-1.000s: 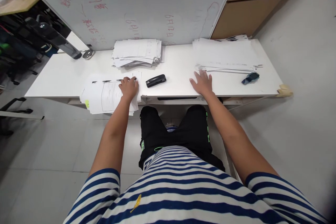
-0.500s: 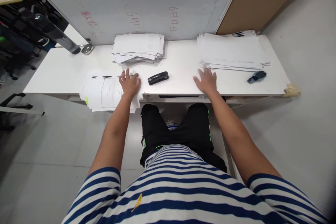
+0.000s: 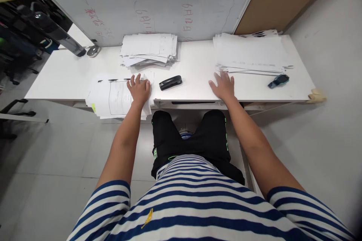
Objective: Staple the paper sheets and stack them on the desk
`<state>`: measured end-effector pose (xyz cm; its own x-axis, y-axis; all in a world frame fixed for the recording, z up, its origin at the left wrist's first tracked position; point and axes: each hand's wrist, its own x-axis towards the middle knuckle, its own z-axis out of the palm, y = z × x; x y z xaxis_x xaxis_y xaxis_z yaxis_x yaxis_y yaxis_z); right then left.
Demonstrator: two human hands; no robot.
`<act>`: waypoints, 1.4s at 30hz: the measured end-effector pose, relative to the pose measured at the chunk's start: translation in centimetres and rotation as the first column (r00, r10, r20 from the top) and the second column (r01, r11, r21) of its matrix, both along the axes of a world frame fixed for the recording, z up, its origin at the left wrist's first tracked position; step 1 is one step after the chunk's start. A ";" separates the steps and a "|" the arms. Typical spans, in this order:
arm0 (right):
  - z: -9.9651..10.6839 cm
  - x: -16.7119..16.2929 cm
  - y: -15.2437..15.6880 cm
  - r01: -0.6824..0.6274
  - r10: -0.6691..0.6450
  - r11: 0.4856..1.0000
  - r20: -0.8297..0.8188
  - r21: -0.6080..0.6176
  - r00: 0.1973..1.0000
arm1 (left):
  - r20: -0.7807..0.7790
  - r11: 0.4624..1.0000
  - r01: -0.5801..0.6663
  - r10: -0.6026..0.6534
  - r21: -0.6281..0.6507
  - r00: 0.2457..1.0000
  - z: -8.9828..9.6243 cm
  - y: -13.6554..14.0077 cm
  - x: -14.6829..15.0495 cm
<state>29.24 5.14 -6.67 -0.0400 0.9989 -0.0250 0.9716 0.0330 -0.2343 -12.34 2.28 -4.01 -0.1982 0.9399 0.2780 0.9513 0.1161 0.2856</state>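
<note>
My left hand rests with fingers spread on the right part of a stack of printed papers, which hangs over the desk's front edge. A yellow-green tab sticks to that stack's lower left corner. My right hand lies flat on the white desk, fingers apart, its tips close to the front edge of a large paper pile. Between my hands lies a black stapler, touched by neither. Behind it, slightly left, sits another pile of papers with uneven edges.
A whiteboard with red writing stands along the desk's back. At the back left are a computer mouse and a dark bottle. A dark blue-black object lies on the right, and a beige piece covers the right front corner.
The view has shifted very slightly. Both hands stay in the same places, and the papers and stapler have not moved.
</note>
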 end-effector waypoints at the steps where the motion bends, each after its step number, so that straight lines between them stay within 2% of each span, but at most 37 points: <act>1: 0.0 0.0 0.0 0.000 0.000 1.000 -0.006 0.008 1.000 | 0.000 1.000 0.003 -0.003 0.009 1.000 -0.1 0.0 -0.1; 6: 0.2 -0.1 -0.1 0.001 0.000 1.000 -0.031 0.011 1.000 | 0.036 0.999 0.009 -0.011 0.048 0.999 -0.4 -0.2 -0.4; 15: 0.1 -0.1 -0.1 0.001 0.000 1.000 -0.055 0.015 0.999 | -0.034 0.996 -0.065 0.067 0.069 0.997 -0.2 -0.5 -0.2; 21: 0.1 -0.1 0.0 0.001 -0.001 1.000 -0.033 -0.002 0.999 | 0.022 0.993 -0.077 0.075 0.093 0.997 0.1 -0.7 0.0; 27: -0.4 0.0 0.3 -0.003 0.010 0.998 -0.125 0.057 0.992 | 0.125 0.975 -0.103 0.079 0.196 0.989 -0.4 -0.3 -0.7; 33: -0.5 -0.1 0.4 0.000 0.013 0.996 -0.146 0.086 0.989 | 0.113 0.968 -0.082 0.056 0.237 0.992 -0.6 0.2 -1.4; 38: -0.6 -0.2 0.5 0.003 0.016 0.994 -0.171 0.106 0.985 | 0.139 0.965 -0.032 -0.005 0.261 0.990 0.5 1.7 -0.8; 40: -0.8 -0.2 0.6 0.005 0.014 0.994 -0.173 0.107 0.985 | 0.170 0.952 -0.036 -0.017 0.302 0.985 1.5 2.8 -0.2; 42: -0.9 -0.1 0.8 0.009 0.009 0.995 -0.172 0.104 0.985 | 0.218 0.919 -0.073 -0.014 0.388 0.976 3.3 3.7 0.8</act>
